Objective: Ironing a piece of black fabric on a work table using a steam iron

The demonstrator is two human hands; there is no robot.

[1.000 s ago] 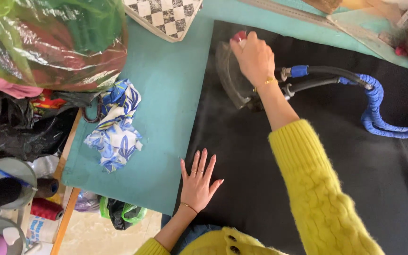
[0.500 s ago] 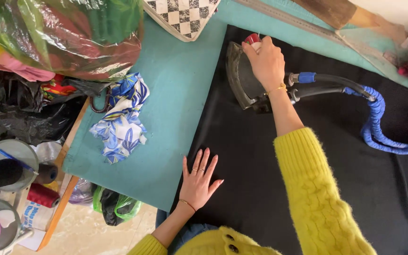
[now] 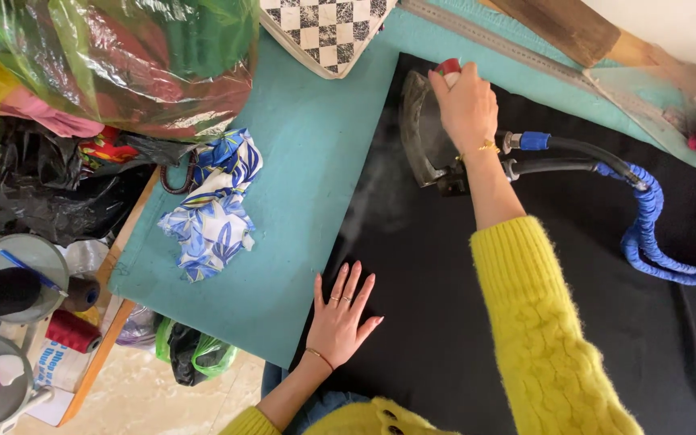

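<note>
Pressing step under way: left hand [image 3: 343, 316] lies flat, fingers spread, pinning black cloth [image 3: 541, 266] at its near-left edge on teal pad [image 3: 300, 177]. Right hand [image 3: 466, 105] grips steam iron [image 3: 427, 133] at cloth's far-left corner. Next stroke probably needs cloth held taut.

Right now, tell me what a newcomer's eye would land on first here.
First, the black fabric spread over the teal table, with the right hand gripping a steam iron near its far edge and steam drifting to its left. The left hand lies flat on the cloth's near edge. A blue-and-white floral cloth lies crumpled on the table's left side.
</note>
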